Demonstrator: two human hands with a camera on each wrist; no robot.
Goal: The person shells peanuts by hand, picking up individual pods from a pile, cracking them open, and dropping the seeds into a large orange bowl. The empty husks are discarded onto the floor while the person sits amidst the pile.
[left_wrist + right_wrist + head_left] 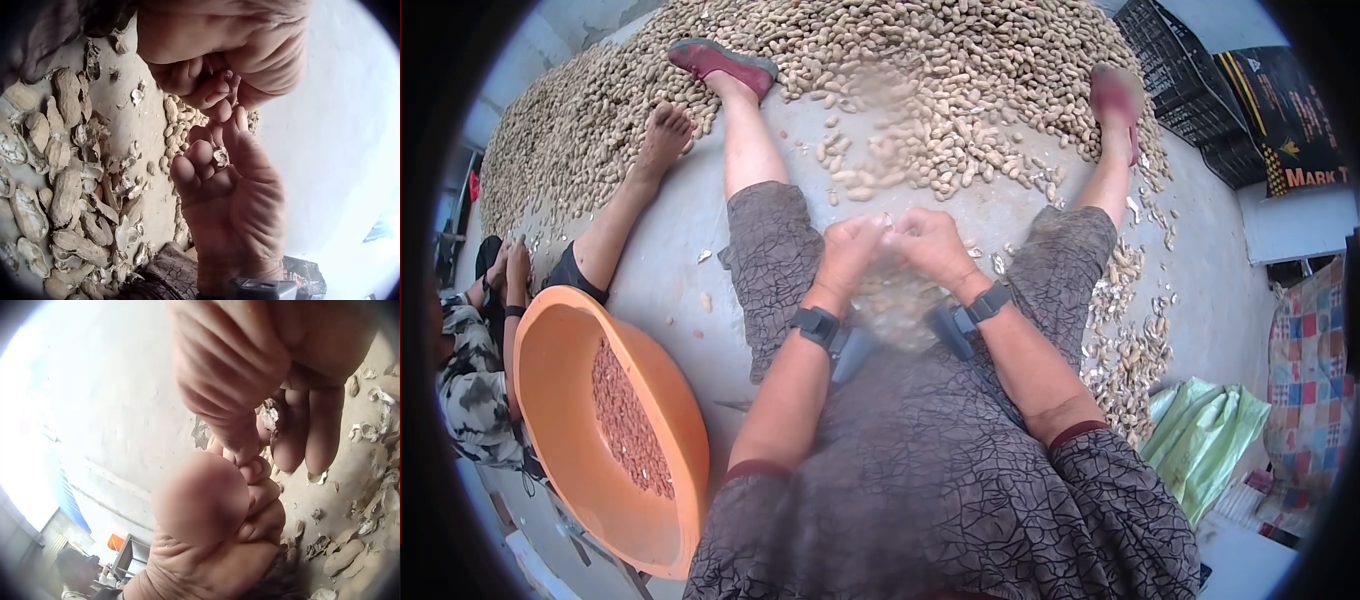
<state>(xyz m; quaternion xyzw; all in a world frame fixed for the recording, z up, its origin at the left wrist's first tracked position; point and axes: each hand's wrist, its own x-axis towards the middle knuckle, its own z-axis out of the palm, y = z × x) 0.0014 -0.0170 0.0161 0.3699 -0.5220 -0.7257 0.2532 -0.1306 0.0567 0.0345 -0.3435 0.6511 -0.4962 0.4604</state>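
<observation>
Both hands meet between the knees in the head view, fingertips together. My left hand (847,258) has its fingers curled in; in the left wrist view a small reddish peanut kernel (229,75) shows among them. My right hand (940,250) bends thumb and fingers around a broken peanut shell (220,157), its pale inside showing. That shell also appears in the right wrist view, beside the thumb and index finger. A blurred patch hides part of the left hand there. Below the hands lie empty shells (65,197).
A large heap of unshelled peanuts (960,60) spreads ahead across the floor. An orange tub (550,400) with reddish kernels (628,420) stands at left, beside another person's leg (615,215). Black crates (1185,95) and a green sack (1210,430) are at right.
</observation>
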